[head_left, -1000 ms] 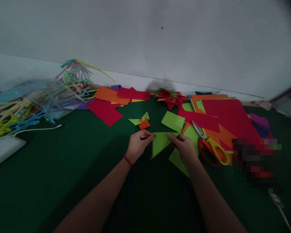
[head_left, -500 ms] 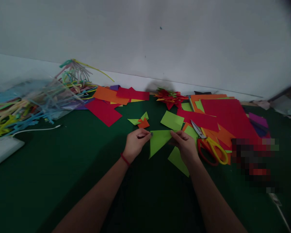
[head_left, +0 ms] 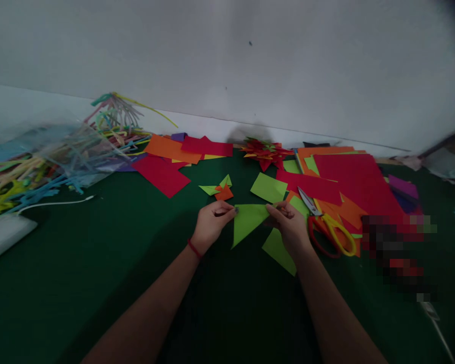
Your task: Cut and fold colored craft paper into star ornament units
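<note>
A light green paper triangle (head_left: 247,220) is stretched between my two hands, its long slanting edge facing down and right. My left hand (head_left: 213,222) pinches its upper left corner between thumb and fingers. At the upper right corner, my right hand (head_left: 289,226) has the same paper in a pinch. Just beyond my left hand lie small folded green and orange paper pieces (head_left: 223,192). A green paper sheet (head_left: 269,187) rests past the triangle, and another green sheet (head_left: 279,253) is partly hidden under my right hand and forearm.
Scissors (head_left: 331,227) with red and yellow handles lie right of my right hand on orange paper. A layered red paper flower (head_left: 266,151) stands by the wall. Red sheets (head_left: 354,177) are stacked at right; pipe cleaners (head_left: 116,119) and a white power bank (head_left: 7,235) are at left.
Almost nothing differs. Both hands keep their pinch on the green triangle, and its lower tip has shifted very slightly left.
</note>
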Tool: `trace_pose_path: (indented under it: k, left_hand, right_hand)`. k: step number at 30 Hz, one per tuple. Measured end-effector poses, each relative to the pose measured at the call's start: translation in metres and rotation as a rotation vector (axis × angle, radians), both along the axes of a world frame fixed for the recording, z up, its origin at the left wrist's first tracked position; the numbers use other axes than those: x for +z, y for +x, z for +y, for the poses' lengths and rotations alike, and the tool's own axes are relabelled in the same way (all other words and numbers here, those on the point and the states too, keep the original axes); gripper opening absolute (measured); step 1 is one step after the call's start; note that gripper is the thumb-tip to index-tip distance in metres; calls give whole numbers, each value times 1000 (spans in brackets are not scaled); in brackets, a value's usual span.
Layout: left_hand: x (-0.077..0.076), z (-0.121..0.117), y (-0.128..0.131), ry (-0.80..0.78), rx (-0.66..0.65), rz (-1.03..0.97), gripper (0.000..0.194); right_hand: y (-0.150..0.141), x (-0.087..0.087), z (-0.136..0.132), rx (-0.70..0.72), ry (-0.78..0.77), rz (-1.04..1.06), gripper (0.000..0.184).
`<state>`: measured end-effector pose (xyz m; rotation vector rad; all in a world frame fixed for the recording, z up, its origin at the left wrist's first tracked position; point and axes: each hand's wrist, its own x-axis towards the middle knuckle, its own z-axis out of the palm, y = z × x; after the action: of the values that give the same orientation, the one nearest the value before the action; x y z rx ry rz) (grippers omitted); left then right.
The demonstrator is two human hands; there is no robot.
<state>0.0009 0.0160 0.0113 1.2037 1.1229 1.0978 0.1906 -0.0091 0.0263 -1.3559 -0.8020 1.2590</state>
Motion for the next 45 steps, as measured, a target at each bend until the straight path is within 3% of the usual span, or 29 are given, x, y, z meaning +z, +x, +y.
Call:
trace_pose_path:
  k: [14,25,30,34,45]
  left_hand:
    - [3,1,-1,-58,-39,-34,13]
    - [2,0,-1,-11,1,-48,15]
    - [2,-1,0,39,88,-24,15]
    - [5,-3,3,50,117,10,14]
    - [5,-6,4,51,133,10,14]
  right_hand:
    - [-1,3,-3,3,77,-116,23]
    - [1,-7,-2,26,99,-53,23]
    - [-13,-6,-7,203,-33,4,26]
    - [-30,-5,-11,308,-22,4,25]
    - [-40,-8,-12,243,-14,-51,24]
